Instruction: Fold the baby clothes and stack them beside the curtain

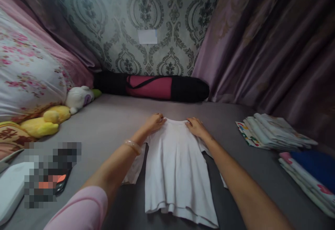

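A white long-sleeved shirt (178,160) lies spread on the grey bed sheet (104,125), its collar at the far end and its hem towards me. At the shirt's left shoulder, beside the collar, my left hand (155,122) has its fingers closed on the fabric. My right hand (195,125) pinches the opposite shoulder in the same way. The sleeves hang down along both sides, partly covered by my forearms. Soft vertical creases run through the body of the shirt, and the hem is wavy.
Folded clothes (274,132) form a pile at the right, with a second folded stack (309,177) nearer me. Along the wall lies a long black and pink bag (149,87). Plush toys (39,125) and a floral pillow (31,66) line the left; blurred items lie at lower left.
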A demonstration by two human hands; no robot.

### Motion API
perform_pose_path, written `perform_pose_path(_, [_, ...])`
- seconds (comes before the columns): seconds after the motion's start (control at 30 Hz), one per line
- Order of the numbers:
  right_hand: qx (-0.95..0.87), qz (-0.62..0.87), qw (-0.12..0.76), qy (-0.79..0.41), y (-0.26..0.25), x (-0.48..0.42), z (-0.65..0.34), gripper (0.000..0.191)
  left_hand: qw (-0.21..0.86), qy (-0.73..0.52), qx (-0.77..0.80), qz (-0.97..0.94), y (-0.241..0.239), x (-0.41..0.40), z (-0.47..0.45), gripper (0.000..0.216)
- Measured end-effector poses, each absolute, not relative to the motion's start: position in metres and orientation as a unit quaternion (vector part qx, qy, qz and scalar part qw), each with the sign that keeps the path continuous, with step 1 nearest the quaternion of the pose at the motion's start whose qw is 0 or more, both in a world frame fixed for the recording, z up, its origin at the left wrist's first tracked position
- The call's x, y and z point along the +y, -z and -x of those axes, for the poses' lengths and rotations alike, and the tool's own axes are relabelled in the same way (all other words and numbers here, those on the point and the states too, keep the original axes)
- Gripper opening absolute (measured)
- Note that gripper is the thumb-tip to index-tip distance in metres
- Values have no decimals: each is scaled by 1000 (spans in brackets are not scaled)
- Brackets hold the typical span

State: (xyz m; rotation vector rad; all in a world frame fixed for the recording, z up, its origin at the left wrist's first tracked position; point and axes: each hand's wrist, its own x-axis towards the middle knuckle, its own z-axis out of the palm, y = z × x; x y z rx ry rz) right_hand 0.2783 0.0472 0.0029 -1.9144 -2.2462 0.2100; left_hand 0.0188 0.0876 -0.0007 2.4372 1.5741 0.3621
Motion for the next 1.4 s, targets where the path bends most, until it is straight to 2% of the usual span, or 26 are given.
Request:
perform_pose_path(0.2, [-748, 656, 91, -40, 5, 56, -270, 36, 119, -125, 567, -805, 5, 88, -27, 30])
perform_pose_path(0.4, [-725, 678, 108, 61, 14, 47, -263, 37, 83, -104, 651, -748, 11, 86, -42, 37])
perform_pose_path(0.53, [-708, 695, 114, 51, 15, 44, -257, 36, 58, -98, 676, -728, 16, 85, -50, 36])
perform_pose_path(0.7, [-695, 696, 144, -108, -11, 49, -264, 37, 104, -108, 658, -738, 9, 89, -47, 35])
perform_pose_path(0.77, [-693, 690, 159, -136, -28, 40, -283, 39, 123, -122, 641, -748, 1, 88, -36, 40])
perform_pose_path(0.83, [-678, 693, 201, -141, -43, 17, -311, 39, 113, -148, 628, -755, -7, 83, -17, 48])
perform_pose_path(0.87, [-654, 696, 249, -164, -49, 0, -328, 35, 101, -160, 622, -760, -9, 78, -4, 51])
perform_pose_path(0.93, [-586, 709, 308, -242, -53, -41, -361, 28, 92, -169, 601, -775, -12, 68, 23, 52])
perform_pose_path(1.0, [-483, 756, 324, -301, -50, -85, -388, 26, 95, -186, 579, -788, -13, 57, 45, 47])
perform_pose_path(1.1, [-418, 802, 255, -341, -37, -136, -408, 35, 108, -205, 546, -805, -15, 47, 49, 32])
perform_pose_path(1.17, [-457, 800, 188, -341, -28, -154, -408, 40, 123, -212, 512, -823, -19, 43, 27, 24])
perform_pose_path(1.3, [-582, 768, 131, -233, -12, -165, -394, 33, 170, -207, 375, -888, -21, 36, -57, 19])
perform_pose_path(1.4, [-596, 772, 116, -187, -7, -165, -385, 28, 188, -211, 318, -905, -10, 32, -125, 16])
